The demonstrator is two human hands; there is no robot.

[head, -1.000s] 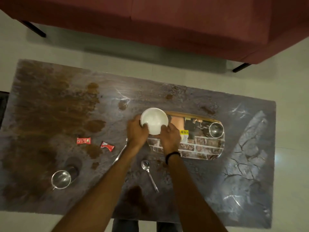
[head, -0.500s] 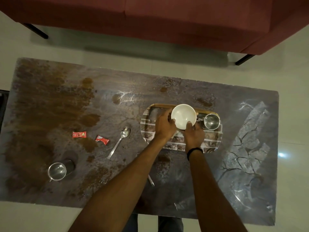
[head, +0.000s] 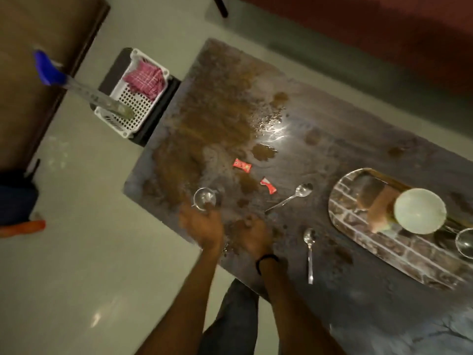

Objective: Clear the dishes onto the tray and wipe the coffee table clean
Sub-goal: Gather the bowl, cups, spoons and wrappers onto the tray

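Left forearm (head: 184, 303) and right forearm (head: 289, 303) bare, both reaching up from the lower edge, side by side. Left hand (head: 202, 228) back up, slightly further out, motion-blurred, finger pose unclear. Right hand (head: 254, 235) just beside it, not touching, knuckles up, fingers curled under, nothing seen in it. Black band (head: 266, 260) on right wrist.
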